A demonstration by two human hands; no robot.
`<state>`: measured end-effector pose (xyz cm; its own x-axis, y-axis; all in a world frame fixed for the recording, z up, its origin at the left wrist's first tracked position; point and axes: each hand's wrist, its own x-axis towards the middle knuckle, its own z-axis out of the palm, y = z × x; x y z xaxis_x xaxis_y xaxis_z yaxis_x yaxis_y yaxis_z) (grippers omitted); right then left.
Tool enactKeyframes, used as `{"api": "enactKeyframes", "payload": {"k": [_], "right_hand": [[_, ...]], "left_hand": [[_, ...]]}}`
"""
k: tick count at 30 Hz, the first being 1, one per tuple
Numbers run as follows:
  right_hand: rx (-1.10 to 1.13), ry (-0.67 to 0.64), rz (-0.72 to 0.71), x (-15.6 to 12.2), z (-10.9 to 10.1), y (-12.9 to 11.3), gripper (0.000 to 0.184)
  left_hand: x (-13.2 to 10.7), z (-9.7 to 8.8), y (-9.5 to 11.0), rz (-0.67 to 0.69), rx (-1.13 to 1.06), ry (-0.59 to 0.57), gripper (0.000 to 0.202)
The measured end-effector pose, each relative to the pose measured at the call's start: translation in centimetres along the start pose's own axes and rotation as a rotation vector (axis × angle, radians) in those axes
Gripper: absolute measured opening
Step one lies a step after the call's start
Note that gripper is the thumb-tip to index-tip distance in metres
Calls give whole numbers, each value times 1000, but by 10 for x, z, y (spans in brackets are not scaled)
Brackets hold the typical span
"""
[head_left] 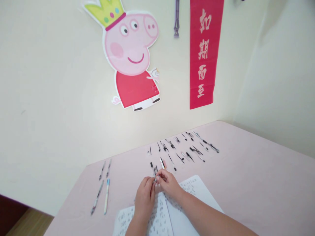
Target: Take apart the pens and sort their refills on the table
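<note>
Over the top edge of an open notebook [192,213] with handwriting, my two hands meet fingertip to fingertip. My left hand [145,195] is closed, pinching a slim greyish pen part [155,180]. From the other side my right hand [168,183] closes its fingers on the same piece. The fingers cover most of it, so its exact shape is hidden. Just beyond the fingertips lie a black pen cap [151,165] and a white-and-black pen piece [162,162]. Several pen refills, caps and barrels [182,158] spread behind my hands in uneven rows.
On the left of the pink tabletop [265,183] lie several whole pens, among them a clear one [97,198] and a cream one with a blue cap [106,196]. A pig cutout [135,88] and a red banner [205,52] hang on the wall behind.
</note>
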<state>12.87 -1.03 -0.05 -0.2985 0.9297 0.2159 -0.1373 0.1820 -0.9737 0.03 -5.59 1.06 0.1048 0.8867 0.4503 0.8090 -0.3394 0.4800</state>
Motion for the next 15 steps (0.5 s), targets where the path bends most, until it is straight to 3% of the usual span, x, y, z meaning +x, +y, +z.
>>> {"api": "enactKeyframes", "payload": {"k": [15], "right_hand": [[18, -12, 21, 2, -1, 3, 20]], "left_hand": [[0, -6, -3, -28, 53, -10, 24]]}}
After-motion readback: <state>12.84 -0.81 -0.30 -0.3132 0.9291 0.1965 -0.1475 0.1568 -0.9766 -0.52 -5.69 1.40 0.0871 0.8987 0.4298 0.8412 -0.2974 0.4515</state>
